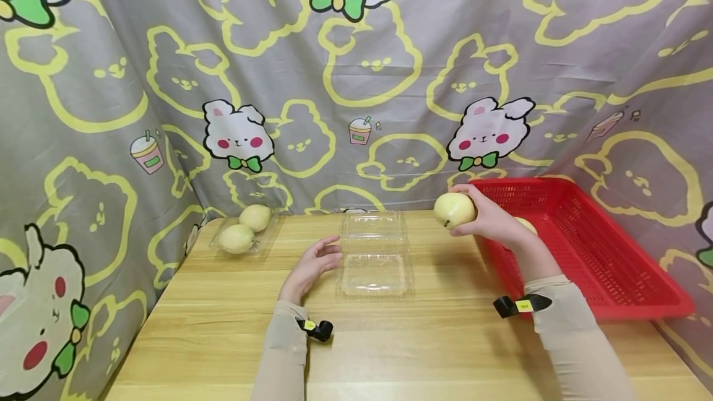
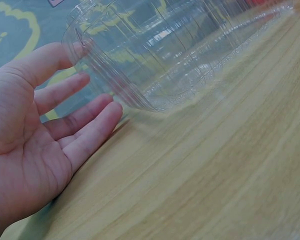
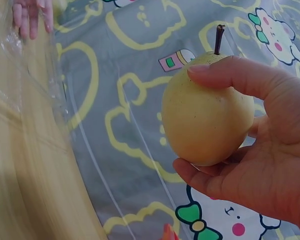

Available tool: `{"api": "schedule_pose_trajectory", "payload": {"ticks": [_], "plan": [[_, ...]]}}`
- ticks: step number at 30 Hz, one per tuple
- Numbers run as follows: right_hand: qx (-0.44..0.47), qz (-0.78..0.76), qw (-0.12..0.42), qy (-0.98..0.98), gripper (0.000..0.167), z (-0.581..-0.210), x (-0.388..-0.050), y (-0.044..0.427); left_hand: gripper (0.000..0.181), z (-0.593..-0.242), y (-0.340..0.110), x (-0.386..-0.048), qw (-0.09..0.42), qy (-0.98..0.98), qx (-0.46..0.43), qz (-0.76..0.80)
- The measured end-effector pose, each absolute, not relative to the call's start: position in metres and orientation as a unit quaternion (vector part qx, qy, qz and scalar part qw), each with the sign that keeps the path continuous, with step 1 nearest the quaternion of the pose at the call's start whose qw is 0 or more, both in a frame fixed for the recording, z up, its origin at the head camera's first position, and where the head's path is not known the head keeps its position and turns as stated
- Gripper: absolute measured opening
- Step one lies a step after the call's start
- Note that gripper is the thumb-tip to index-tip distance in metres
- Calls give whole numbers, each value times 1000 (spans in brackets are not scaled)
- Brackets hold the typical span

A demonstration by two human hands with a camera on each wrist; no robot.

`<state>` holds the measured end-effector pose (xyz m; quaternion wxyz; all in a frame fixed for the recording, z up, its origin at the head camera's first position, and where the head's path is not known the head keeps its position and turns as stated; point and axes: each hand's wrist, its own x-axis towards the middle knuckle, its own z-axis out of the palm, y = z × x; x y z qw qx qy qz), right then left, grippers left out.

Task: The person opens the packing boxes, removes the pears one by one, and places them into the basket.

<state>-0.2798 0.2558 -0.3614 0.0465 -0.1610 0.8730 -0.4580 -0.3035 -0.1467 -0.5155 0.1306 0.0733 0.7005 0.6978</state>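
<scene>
Nearest to us, two beige sleeves [image 1: 284, 351] reach over the wood-grain surface [image 1: 223, 327], each with a small black camera [image 1: 320, 330] at the wrist. Past the left cuff we see the left hand [image 1: 311, 268], its fingers loosely extended at the left edge of a clear plastic clamshell [image 1: 373, 274]; whether they touch it, we cannot tell. The clamshell lies unfolded, one half behind the other. To its right, the right hand [image 1: 492, 221] grips a pale yellow pear [image 1: 453, 209] between thumb and fingers, above the surface. Beside that arm stands a red perforated basket [image 1: 640, 311], with a yellow fruit [image 1: 526, 224] partly hidden by the wrist. Far left, we find two pears [image 1: 236, 238] in another clear container [image 1: 262, 243]. Behind hangs a grey curtain [image 1: 373, 91] printed with yellow outlines and white rabbits.
</scene>
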Motion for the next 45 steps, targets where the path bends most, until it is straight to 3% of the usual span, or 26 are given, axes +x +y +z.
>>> {"api": "schedule_pose_trajectory", "payload": {"ticks": [29, 45], "plan": [[-104, -454, 43, 884, 87, -361, -275, 315, 61, -502, -148, -299, 160, 690, 78, 702], [-73, -439, 49, 894, 89, -367, -280, 344, 58, -513, -147, -302, 144, 696, 74, 699]]}}
